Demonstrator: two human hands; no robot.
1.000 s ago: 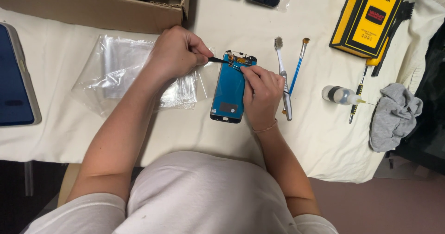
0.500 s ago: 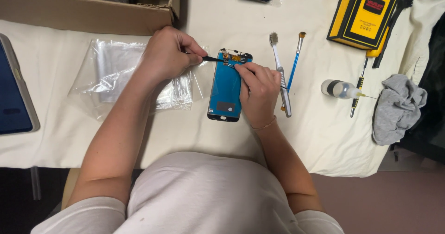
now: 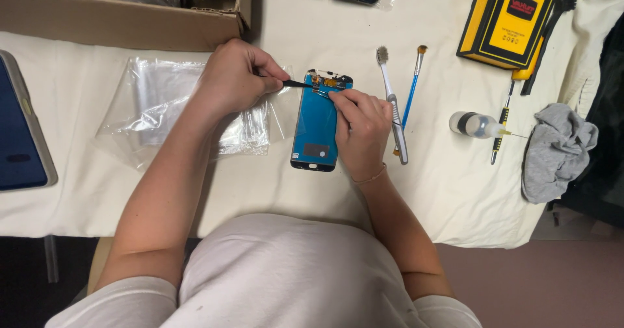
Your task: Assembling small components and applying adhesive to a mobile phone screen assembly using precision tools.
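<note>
The left hand is curled into a pinch around a thin black tool, whose tip is laid against the top end of a phone screen panel. The panel is seen lying flat on the cream table cloth, just in front of the person's body, its back turned up: a bright blue rectangle with a dark rim, a small grey patch near its lower end and gold-coloured flex parts along its upper edge. The right hand is rested on the panel's right side, fingers drawn together and pressed down near the top corner, where a thin metal tool appears to be held; its grip cannot be made out clearly. Clear plastic bags are spread under the left wrist. Just right of the panel a toothbrush and a blue-handled brush are laid side by side. Farther right a small bottle, a screwdriver, a grey rag and a yellow case are placed. A cardboard box is set along the far edge.
</note>
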